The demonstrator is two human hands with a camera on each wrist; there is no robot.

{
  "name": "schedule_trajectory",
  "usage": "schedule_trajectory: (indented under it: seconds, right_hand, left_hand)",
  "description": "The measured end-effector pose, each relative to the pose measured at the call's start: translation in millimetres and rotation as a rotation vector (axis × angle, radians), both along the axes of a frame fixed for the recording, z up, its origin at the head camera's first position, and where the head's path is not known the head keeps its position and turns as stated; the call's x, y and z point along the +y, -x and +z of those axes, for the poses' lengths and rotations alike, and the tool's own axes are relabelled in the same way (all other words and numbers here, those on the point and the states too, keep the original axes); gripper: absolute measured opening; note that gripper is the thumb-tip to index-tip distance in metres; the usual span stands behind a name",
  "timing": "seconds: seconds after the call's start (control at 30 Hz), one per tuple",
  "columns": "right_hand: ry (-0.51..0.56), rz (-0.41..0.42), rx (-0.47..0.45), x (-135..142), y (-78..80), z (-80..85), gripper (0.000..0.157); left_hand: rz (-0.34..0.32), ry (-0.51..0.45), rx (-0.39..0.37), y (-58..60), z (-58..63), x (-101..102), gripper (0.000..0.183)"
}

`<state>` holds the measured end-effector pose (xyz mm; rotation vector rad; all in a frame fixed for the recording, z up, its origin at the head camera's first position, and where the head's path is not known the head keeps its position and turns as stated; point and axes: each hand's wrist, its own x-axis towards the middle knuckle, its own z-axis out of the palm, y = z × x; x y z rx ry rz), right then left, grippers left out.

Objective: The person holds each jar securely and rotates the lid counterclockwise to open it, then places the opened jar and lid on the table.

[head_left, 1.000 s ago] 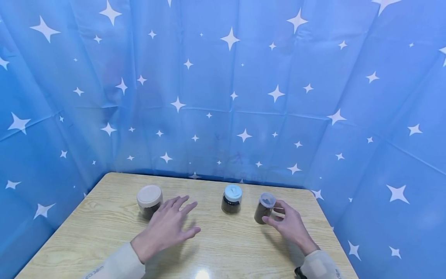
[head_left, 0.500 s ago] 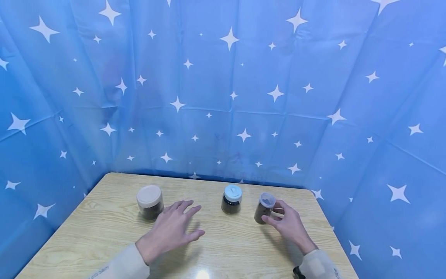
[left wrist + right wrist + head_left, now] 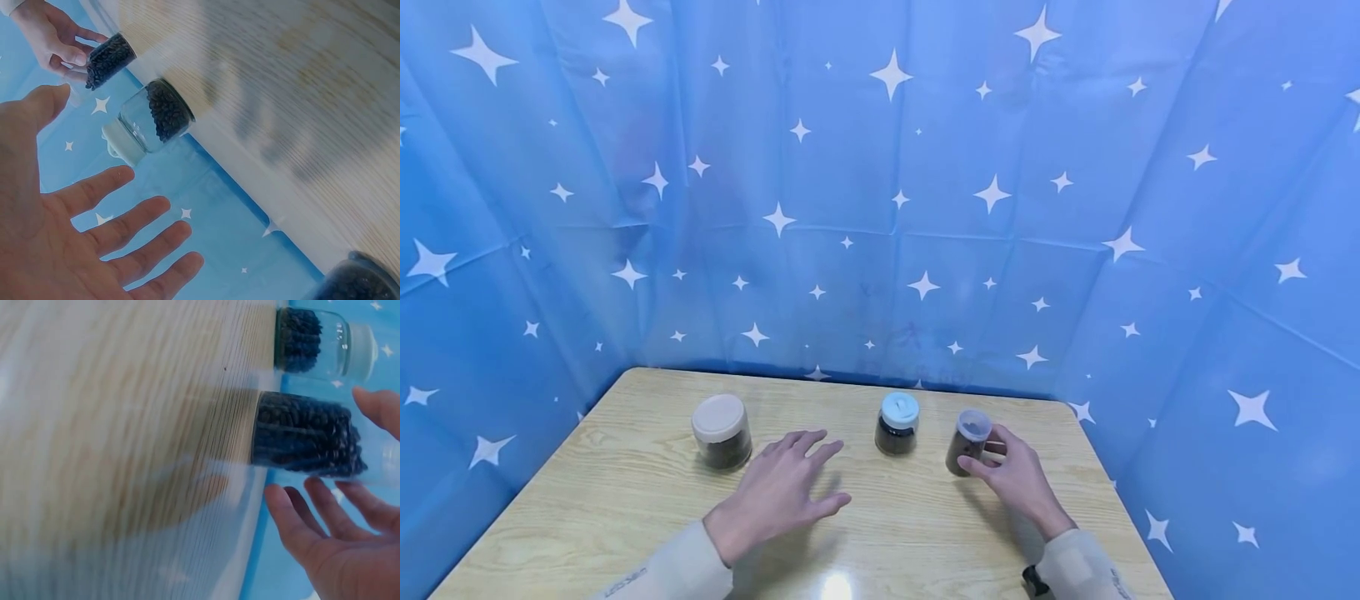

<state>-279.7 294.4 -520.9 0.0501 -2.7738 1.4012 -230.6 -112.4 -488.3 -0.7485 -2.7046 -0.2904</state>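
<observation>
"So, what's your right hand (image 3: 1015,483) at?"

"The slim jar (image 3: 962,452). My thumb and fingers curve round it from opposite sides; how firmly, I can't tell. It stands upright on the table (image 3: 587,500), toward the right end, with a translucent top (image 3: 973,425) on it."

"And what's inside?"

"Dark bean-like pieces (image 3: 306,434), filling most of what I can see of it."

"Your left hand (image 3: 775,492)?"

"That one holds nothing. Its fingers are spread and fairly straight, above the wood, near the wide jar (image 3: 727,452) but apart from it. That jar has a pale lid (image 3: 719,417) and dark contents too."

"Anything between your hands?"

"Farther back, the small jar (image 3: 895,440) with a light blue lid (image 3: 899,409), near the slim one and about half full of dark pieces."

"Beyond that?"

"A blue curtain (image 3: 850,167) with white stars, behind the table and along both sides. My sleeves (image 3: 688,567) are pale."
</observation>
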Motion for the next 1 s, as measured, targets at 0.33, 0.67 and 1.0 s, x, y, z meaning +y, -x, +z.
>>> schedule_trajectory:
  seconds: [0.33, 0.67, 1.0]
  right_hand:
    - [0.008, 0.003, 0.007, -4.2, 2.4, -1.2, 0.072]
    - [-0.009, -0.01, 0.017, -5.0, 3.8, 0.1, 0.066]
    - [-0.038, -0.013, 0.033, -7.6, 0.2, 1.2, 0.067]
  left_hand:
    - [-0.02, -0.002, -0.013, 2.7, -1.4, 11.1, 0.074]
    - [-0.037, -0.015, -0.019, 3.3, -0.1, 17.9, 0.072]
    - [-0.05, -0.022, -0.013, 1.1, 3.2, 21.7, 0.071]
